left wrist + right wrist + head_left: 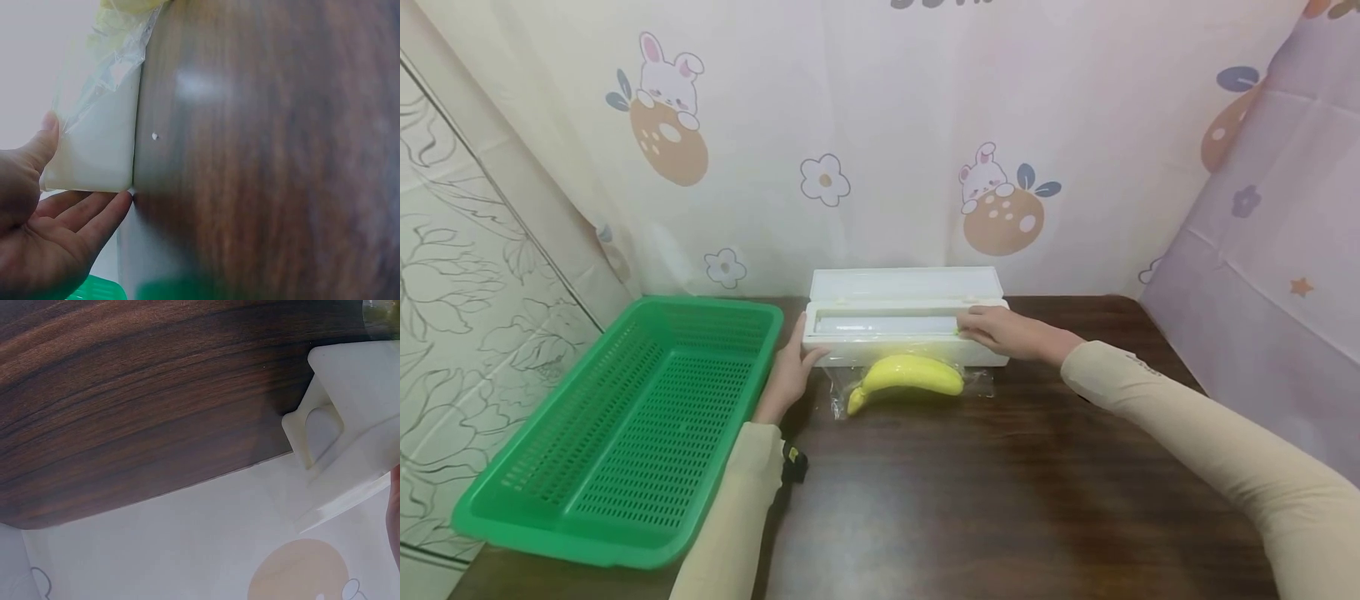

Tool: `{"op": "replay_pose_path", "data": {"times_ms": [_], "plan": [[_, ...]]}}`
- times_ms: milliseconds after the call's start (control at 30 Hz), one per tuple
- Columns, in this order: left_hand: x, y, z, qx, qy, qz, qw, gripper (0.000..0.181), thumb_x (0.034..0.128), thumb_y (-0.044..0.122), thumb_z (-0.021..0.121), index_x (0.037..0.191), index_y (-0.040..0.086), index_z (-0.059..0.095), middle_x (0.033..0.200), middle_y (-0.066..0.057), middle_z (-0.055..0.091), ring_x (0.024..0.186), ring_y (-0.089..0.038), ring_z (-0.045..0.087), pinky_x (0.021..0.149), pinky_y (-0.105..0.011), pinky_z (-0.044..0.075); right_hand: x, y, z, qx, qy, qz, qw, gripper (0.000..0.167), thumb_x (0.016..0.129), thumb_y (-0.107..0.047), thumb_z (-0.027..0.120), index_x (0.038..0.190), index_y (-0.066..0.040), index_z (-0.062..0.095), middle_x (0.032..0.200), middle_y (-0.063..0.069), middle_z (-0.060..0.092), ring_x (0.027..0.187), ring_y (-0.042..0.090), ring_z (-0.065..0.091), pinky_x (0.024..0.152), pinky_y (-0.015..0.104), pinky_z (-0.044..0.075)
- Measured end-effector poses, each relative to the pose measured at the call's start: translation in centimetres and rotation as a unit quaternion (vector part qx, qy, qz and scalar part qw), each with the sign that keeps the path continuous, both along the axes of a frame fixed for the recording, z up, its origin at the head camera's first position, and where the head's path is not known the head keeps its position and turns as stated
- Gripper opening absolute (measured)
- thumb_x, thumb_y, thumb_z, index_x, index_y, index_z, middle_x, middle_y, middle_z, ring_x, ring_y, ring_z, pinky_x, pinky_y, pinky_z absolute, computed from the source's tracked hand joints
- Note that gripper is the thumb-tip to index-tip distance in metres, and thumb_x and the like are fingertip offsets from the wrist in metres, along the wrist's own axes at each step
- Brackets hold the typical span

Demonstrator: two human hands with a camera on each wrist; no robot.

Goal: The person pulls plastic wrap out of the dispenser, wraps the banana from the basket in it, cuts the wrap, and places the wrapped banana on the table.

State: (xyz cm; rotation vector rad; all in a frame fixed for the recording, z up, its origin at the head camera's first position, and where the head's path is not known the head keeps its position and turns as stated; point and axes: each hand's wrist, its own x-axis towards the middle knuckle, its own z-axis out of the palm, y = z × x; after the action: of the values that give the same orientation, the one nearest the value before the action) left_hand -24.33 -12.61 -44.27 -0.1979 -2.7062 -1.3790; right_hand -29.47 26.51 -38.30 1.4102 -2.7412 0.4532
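Note:
A white cling film dispenser (pixel 910 353) lies at the back of the table with its lid (pixel 906 284) raised. My left hand (pixel 787 375) holds its left end; in the left wrist view the thumb of that left hand (pixel 59 234) is on one face and the fingers lie against the end. At the right end of the slot, the fingers of my right hand (pixel 996 330) are curled on a small yellow-green slider (pixel 958 332), mostly hidden by them. A yellow banana (pixel 913 374) lies against the front, under clear film (pixel 977 383) that runs from the dispenser.
Left of the dispenser stands a green perforated basket (pixel 700 329), close to my left forearm. The brown wooden table (pixel 970 500) stretches out in front. A printed curtain (pixel 895 108) hangs directly behind the table's back edge.

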Motion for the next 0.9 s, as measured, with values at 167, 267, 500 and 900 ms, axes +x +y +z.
{"op": "replay_pose_path", "data": {"times_ms": [167, 267, 500, 900], "plan": [[0.06, -0.03, 0.03, 0.002, -0.011, -0.001, 0.9999, 0.085, 0.1077, 0.032, 0.061, 0.17, 0.007, 0.009, 0.161, -0.031, 0.039, 0.145, -0.05, 0.045, 0.123, -0.059, 0.034, 0.12, 0.06, -0.14, -0.003, 0.008, 0.003, 1.0, 0.019, 0.108, -0.006, 0.058, 0.091, -0.012, 0.051, 0.081, -0.004, 0.039, 0.075, 0.012, 0.039, 0.071, 0.033, 0.04], [0.06, -0.02, 0.12, 0.005, -0.014, 0.001, 0.9999, 0.085, 0.1076, 0.033, 0.061, 0.17, 0.008, 0.009, 0.164, -0.029, 0.037, 0.147, -0.049, 0.043, 0.124, -0.058, 0.033, 0.09, 0.01, -0.16, -0.009, 0.019, 0.011, 0.9997, 0.019, 0.107, -0.005, 0.059, 0.091, -0.012, 0.05, 0.08, -0.005, 0.038, 0.074, 0.012, 0.038, 0.07, 0.032, 0.039], [0.06, 0.04, 0.3, -0.011, -0.005, 0.006, 0.9999, 0.083, 0.1077, 0.031, 0.061, 0.169, 0.006, 0.011, 0.163, -0.03, 0.036, 0.145, -0.051, 0.044, 0.123, -0.06, 0.034, 0.35, 0.08, 0.14, -0.008, 0.027, 0.011, 0.9995, 0.015, 0.106, -0.004, 0.06, 0.094, -0.011, 0.053, 0.082, -0.004, 0.041, 0.076, 0.011, 0.04, 0.07, 0.033, 0.041], [0.1, 0.14, 0.37, -0.032, 0.007, 0.013, 0.9994, 0.082, 0.1072, 0.03, 0.062, 0.169, 0.004, 0.015, 0.149, -0.037, 0.051, 0.13, -0.053, 0.058, 0.116, -0.06, 0.043, 0.6, 0.38, 0.33, 0.045, 0.039, -0.039, 0.9975, 0.011, 0.109, -0.017, 0.059, 0.099, -0.015, 0.058, 0.087, -0.003, 0.051, 0.081, 0.017, 0.047, 0.073, 0.04, 0.045]]}}
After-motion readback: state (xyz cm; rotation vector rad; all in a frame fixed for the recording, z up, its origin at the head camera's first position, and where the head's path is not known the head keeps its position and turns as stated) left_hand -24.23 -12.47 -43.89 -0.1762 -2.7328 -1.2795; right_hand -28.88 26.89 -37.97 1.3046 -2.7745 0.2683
